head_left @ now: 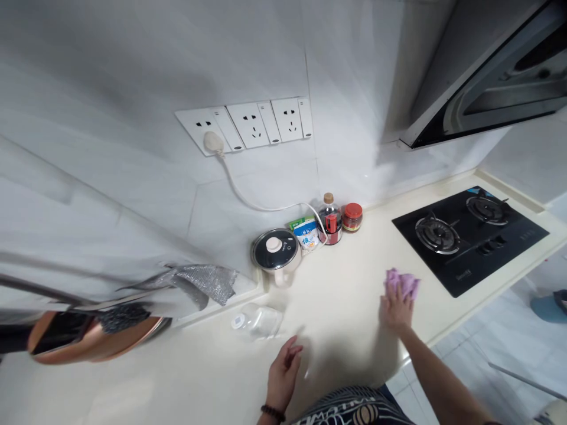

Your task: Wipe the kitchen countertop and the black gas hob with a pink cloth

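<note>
My right hand (396, 310) presses a crumpled purple cloth (405, 284) onto the cream countertop (341, 289), left of the gas hob. Its fingers lie over the near side of the cloth. My left hand (283, 373), with a dark beaded bracelet at the wrist, hovers at the front of the counter. Its fingers are loosely bent and hold nothing. Nearest to it, a clear plastic bottle (261, 321) with a white cap lies on its side.
A black two-burner hob (469, 239) is set in at the right, below a range hood (491, 77). Along the wall stand a lidded electric pot (277, 251), seasoning bags (307, 234), a dark sauce bottle (329, 221) and a red-lidded jar (352, 217). Copper-coloured pans (106, 342) are at left.
</note>
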`<state>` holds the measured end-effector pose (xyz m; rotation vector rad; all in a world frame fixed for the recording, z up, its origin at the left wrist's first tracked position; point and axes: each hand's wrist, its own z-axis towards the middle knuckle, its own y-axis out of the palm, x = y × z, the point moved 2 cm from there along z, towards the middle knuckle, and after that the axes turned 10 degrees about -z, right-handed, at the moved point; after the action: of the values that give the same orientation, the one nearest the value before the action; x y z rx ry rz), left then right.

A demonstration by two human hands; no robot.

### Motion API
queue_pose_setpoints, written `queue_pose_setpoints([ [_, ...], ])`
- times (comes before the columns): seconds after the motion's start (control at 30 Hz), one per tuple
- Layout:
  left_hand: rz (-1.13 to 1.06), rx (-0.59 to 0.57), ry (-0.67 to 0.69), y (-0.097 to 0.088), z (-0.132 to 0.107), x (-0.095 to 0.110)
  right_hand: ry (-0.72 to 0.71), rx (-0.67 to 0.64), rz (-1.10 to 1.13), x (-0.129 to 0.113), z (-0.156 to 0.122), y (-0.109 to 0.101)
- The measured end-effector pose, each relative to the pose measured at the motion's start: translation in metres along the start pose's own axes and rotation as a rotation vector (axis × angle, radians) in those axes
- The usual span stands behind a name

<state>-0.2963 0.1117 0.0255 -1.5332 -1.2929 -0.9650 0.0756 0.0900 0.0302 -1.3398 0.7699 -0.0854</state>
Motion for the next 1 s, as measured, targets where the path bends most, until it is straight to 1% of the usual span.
queue_pose_setpoints([
  [0.07, 0.016, -0.044, 0.026, 0.007, 0.003, -0.003, -0.067, -0.066, -0.006, -0.014, -0.021, 0.019],
  [0.1, 0.027, -0.068, 0.038, 0.011, 0.005, -0.004, -0.134, -0.133, -0.009, -0.024, -0.032, 0.031],
  [0.2, 0.104, -0.132, 0.103, 0.026, 0.010, -0.007, -0.378, -0.425, 0.037, -0.062, -0.065, 0.068],
  [0.23, 0.150, -0.148, 0.153, 0.031, 0.011, -0.007, -0.442, -0.507, 0.093, -0.074, -0.072, 0.075],
  [0.27, 0.206, -0.162, 0.219, 0.037, 0.012, -0.007, -0.473, -0.552, 0.177, -0.083, -0.076, 0.079],
  [0.3, 0.270, -0.173, 0.295, 0.043, 0.013, -0.006, -0.470, -0.558, 0.280, -0.089, -0.077, 0.079],
  [0.33, 0.339, -0.182, 0.369, 0.050, 0.013, -0.005, -0.435, -0.529, 0.386, -0.092, -0.075, 0.075],
  [0.37, 0.412, -0.189, 0.429, 0.057, 0.013, -0.004, -0.370, -0.475, 0.480, -0.089, -0.072, 0.068],
  [0.4, 0.485, -0.194, 0.464, 0.065, 0.014, -0.004, -0.283, -0.407, 0.549, -0.082, -0.067, 0.059],
  [0.43, 0.556, -0.198, 0.471, 0.074, 0.015, -0.005, -0.186, -0.333, 0.590, -0.071, -0.062, 0.048],
  [0.47, 0.624, -0.200, 0.454, 0.084, 0.016, -0.005, -0.090, -0.259, 0.606, -0.056, -0.059, 0.035],
  [0.53, 0.742, -0.210, 0.379, 0.106, 0.020, -0.006, 0.072, -0.136, 0.594, -0.017, -0.057, 0.009],
  [0.57, 0.786, -0.217, 0.337, 0.118, 0.022, -0.006, 0.147, -0.093, 0.574, 0.004, -0.059, -0.004],
  [0.63, 0.845, -0.239, 0.280, 0.145, 0.028, -0.004, 0.291, -0.056, 0.520, 0.046, -0.072, -0.026],
  [0.7, 0.882, -0.276, 0.285, 0.173, 0.033, -0.001, 0.410, -0.047, 0.481, 0.083, -0.092, -0.042],
  [0.77, 0.916, -0.362, 0.363, 0.201, 0.033, 0.001, 0.501, -0.029, 0.468, 0.114, -0.118, -0.051],
  [0.87, 0.947, -0.592, 0.592, 0.235, 0.016, -0.002, 0.615, -0.030, 0.460, 0.153, -0.161, -0.052],
  [0.93, 0.947, -0.723, 0.746, 0.246, -0.002, -0.007, 0.671, -0.067, 0.439, 0.175, -0.191, -0.049],
  [0.97, 0.949, -0.757, 0.799, 0.248, -0.011, -0.011, 0.689, -0.093, 0.422, 0.187, -0.206, -0.047],
  [1.0, 0.955, -0.766, 0.830, 0.248, -0.018, -0.014, 0.699, -0.124, 0.401, 0.198, -0.220, -0.046],
])
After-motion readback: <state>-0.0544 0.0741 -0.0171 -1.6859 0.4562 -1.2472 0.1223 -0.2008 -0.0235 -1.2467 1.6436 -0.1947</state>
